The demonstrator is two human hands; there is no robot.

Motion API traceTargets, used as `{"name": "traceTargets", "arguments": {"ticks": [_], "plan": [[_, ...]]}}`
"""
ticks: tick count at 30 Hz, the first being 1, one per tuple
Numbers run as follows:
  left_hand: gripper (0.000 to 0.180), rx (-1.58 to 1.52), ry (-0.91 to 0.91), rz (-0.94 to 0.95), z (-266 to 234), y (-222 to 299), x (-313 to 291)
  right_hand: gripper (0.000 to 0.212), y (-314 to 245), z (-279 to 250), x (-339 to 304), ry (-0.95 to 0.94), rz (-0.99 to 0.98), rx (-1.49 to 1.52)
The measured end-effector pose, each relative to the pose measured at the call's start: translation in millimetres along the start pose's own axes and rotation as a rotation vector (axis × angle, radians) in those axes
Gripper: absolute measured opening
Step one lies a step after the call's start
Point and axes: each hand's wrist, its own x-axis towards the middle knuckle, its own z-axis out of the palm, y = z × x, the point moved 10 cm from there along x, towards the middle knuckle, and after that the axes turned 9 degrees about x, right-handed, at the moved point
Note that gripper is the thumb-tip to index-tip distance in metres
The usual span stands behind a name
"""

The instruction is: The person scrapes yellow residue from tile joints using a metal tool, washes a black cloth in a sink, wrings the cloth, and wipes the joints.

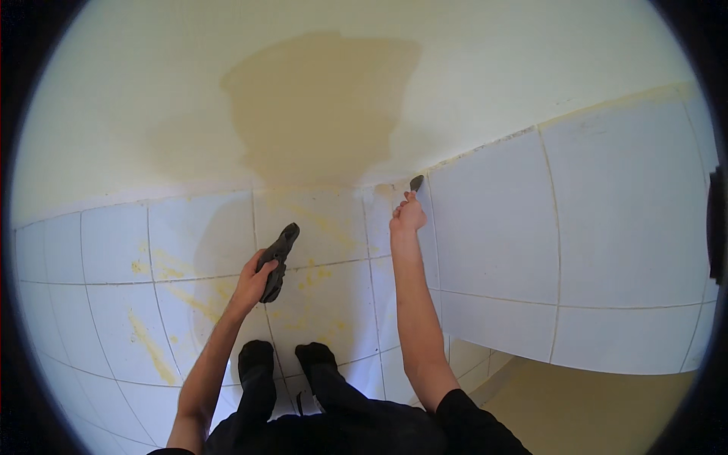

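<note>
My left hand (255, 282) is closed around a dark grey, bunched-up cloth (279, 262), held over white tiles. Farther out, my right arm reaches up to the corner where two tiled surfaces meet. There my right hand (409, 215) grips a small scraper (416, 183) with a dark blade. The blade is at the top edge of the tiles, where they meet the cream wall (485, 83); whether it touches cannot be made out. My fingers hide most of its handle.
Yellow smears (201, 303) mark the white tiles (203, 227) ahead and left. My feet in black socks (256, 356) are below. Larger white tiles (493, 227) run along the right, above a yellowish surface (584, 413). A dark object (716, 227) shows at the right rim.
</note>
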Motion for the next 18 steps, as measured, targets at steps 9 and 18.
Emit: {"name": "traceTargets", "arguments": {"ticks": [9,18], "plan": [[0.024,-0.019,-0.019,-0.061,2,-7,5,0.023,-5,7,0,0.041,0.015,-0.058],[0.024,-0.035,-0.073,-0.064,11,9,2,0.022,0,-6,7,0.084,-0.007,-0.045]]}}
